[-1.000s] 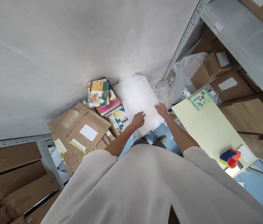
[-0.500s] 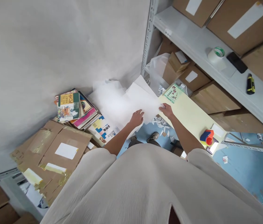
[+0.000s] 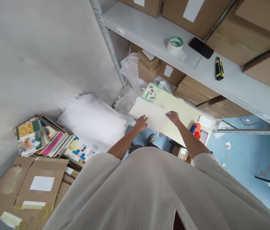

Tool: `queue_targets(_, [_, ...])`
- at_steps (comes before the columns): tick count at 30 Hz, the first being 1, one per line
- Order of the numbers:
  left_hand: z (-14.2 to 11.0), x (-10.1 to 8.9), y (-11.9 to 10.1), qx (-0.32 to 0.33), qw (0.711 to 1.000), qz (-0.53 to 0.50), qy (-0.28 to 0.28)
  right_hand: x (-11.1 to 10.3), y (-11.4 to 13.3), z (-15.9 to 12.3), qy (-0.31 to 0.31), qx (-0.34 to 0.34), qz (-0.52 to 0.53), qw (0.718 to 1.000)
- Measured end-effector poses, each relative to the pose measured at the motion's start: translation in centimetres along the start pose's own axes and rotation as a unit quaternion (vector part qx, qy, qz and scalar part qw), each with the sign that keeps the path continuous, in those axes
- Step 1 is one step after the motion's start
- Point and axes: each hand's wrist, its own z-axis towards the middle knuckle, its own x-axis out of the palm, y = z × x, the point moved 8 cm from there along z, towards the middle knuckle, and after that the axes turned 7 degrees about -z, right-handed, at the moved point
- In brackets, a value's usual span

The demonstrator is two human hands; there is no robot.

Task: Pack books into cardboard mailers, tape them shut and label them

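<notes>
Both my hands grip one white sheet [image 3: 149,115], a thin flat mailer or wrapping sheet, held over the left end of a pale yellow table [image 3: 187,111]. My left hand [image 3: 141,123] pinches its near left corner. My right hand [image 3: 173,117] clamps its near right edge. A pile of similar white sheets [image 3: 94,119] lies to the left against the wall. A green-covered book [image 3: 151,93] rests on the far corner of the table, just beyond the held sheet.
A stack of books [image 3: 41,137] and flattened cardboard boxes [image 3: 29,185] lie at lower left. The metal shelf [image 3: 163,38] holds a tape roll [image 3: 175,44], a phone [image 3: 201,48], a utility knife [image 3: 218,68] and cartons. A red-and-blue tape dispenser [image 3: 195,129] sits on the table.
I have lifted one white sheet off the pile and carried it right, over the yellow table. My view swung right, bringing the shelf with tape, phone and knife into sight.
</notes>
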Motion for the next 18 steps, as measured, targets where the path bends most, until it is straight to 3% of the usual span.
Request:
queue_targets(5, [4.6, 2.5, -3.5, 0.009, 0.999, 0.023, 0.042, -3.6, -6.5, 1.7, -0.043, 0.058, 0.026, 0.997])
queue_targets(9, [6.7, 4.0, -4.4, -0.005, 0.997, 0.038, 0.071, -5.1, -10.4, 2.4, -0.054, 0.109, 0.101, 0.987])
queue_targets(13, [7.3, 5.1, -4.0, -0.026, 0.994, 0.057, 0.094, -4.2, -13.0, 2.2, 0.001, 0.144, 0.193, 0.971])
queue_targets(18, [7.4, 5.7, -3.5, -0.022, 0.993, 0.068, 0.097, -1.9, -14.8, 0.2, 0.030, 0.143, 0.168, 0.975])
